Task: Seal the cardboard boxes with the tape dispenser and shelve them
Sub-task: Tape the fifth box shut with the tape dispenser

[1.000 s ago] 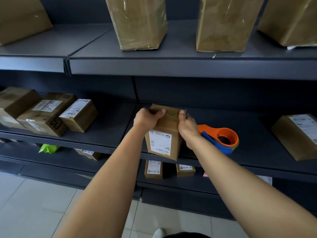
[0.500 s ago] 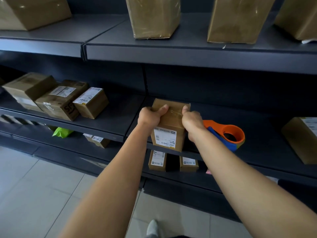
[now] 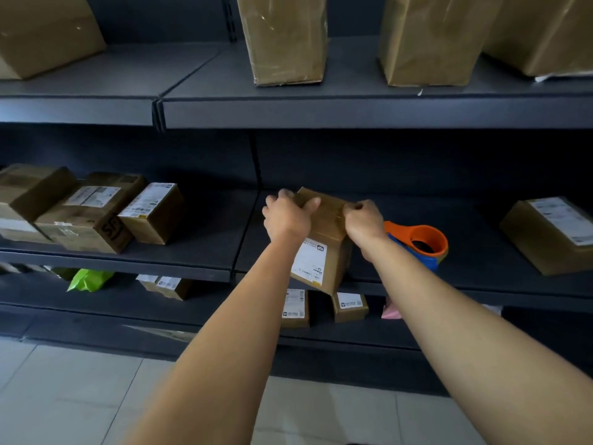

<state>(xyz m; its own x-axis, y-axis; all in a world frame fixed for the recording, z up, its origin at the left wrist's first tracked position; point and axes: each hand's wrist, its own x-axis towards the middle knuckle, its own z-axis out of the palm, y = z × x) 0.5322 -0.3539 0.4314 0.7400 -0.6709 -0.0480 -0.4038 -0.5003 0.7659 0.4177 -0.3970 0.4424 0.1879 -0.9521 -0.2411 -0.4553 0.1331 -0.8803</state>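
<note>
A small cardboard box (image 3: 322,252) with a white label on its near face stands at the front edge of the dark middle shelf (image 3: 199,239), tilted a little. My left hand (image 3: 287,216) grips its top left corner, thumb lying across the taped top. My right hand (image 3: 364,221) holds the top right corner with curled fingers. The orange and blue tape dispenser (image 3: 420,244) lies on the same shelf just right of my right wrist, untouched.
Three labelled boxes (image 3: 96,213) sit at the left of the middle shelf and one box (image 3: 552,232) at the right. Tall taped boxes (image 3: 284,40) stand on the upper shelf. The lower shelf holds small boxes (image 3: 295,308) and a green bag (image 3: 88,279).
The view has drifted rightward and slightly up. Both hands stay on the box top; the box has tilted a little and its bottom corner now hangs over the shelf edge.
</note>
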